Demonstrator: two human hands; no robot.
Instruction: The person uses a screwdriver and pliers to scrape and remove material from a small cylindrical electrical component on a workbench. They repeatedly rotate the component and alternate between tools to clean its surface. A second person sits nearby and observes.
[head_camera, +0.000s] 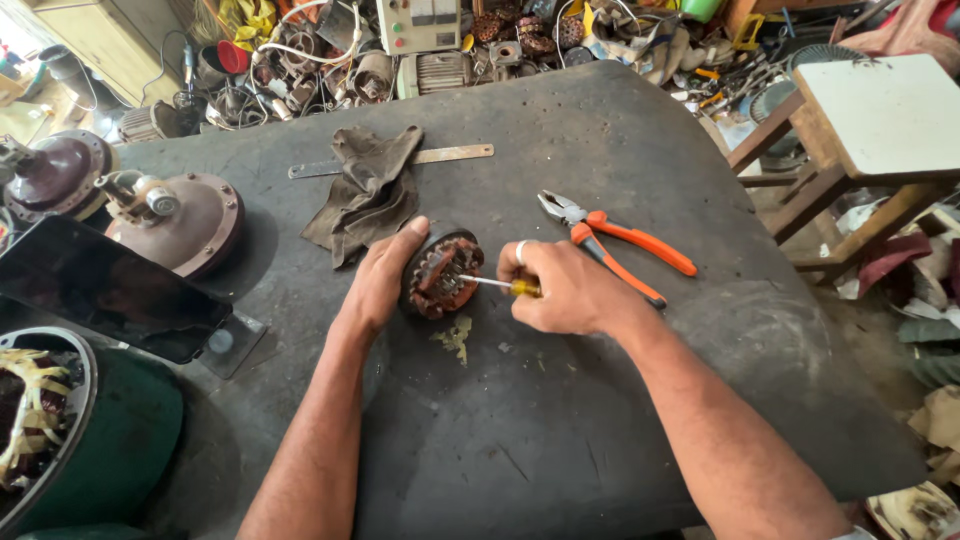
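Observation:
A small round motor stator (442, 275) with reddish copper windings stands tilted on the dark worktable (560, 420). My left hand (385, 275) cups its left side and holds it in place. My right hand (560, 288) grips a screwdriver (497, 284) with a yellow handle; its metal shaft points left and its tip is inside the stator's slots. A ring sits on one finger of that hand. A small yellowish scrap (455, 336) lies on the table just below the stator.
Orange-handled pliers (615, 243) lie right of my hand. A crumpled dark rag (368, 192) and flat metal ruler (400, 160) lie behind. Brown fan motor housings (180, 215), a black tablet (100, 290) and a green-cased stator (70, 430) sit left. A wooden stool (870, 130) stands right.

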